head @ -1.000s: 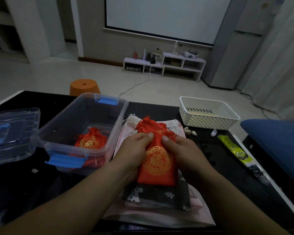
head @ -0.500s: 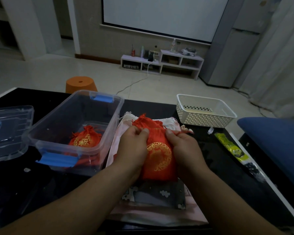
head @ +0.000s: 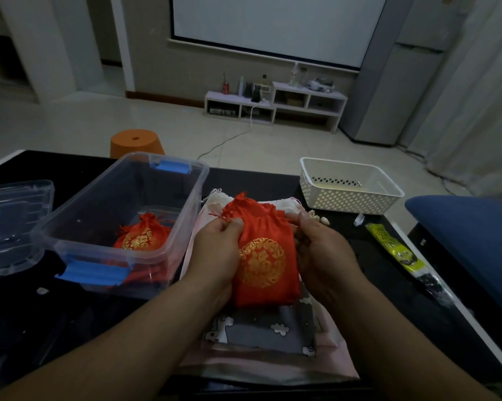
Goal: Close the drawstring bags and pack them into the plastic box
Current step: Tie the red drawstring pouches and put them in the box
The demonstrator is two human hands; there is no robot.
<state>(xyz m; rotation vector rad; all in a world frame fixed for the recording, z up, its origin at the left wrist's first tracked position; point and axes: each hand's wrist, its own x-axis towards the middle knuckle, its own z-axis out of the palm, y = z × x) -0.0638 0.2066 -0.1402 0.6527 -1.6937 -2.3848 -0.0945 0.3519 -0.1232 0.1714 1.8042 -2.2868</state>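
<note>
Both neck sides of the red bag (head: 265,256) (long axis 12-to-6) are pinched by left hand (head: 219,247) and right hand (head: 322,250); the plastic box (head: 79,215) is set at 9 o'clock, left hand nearer

We see a dim room: pale tiled floor (head: 70,123), projector screen (head: 273,24), low white shelf unit (head: 276,107), orange stool (head: 135,141).
</note>
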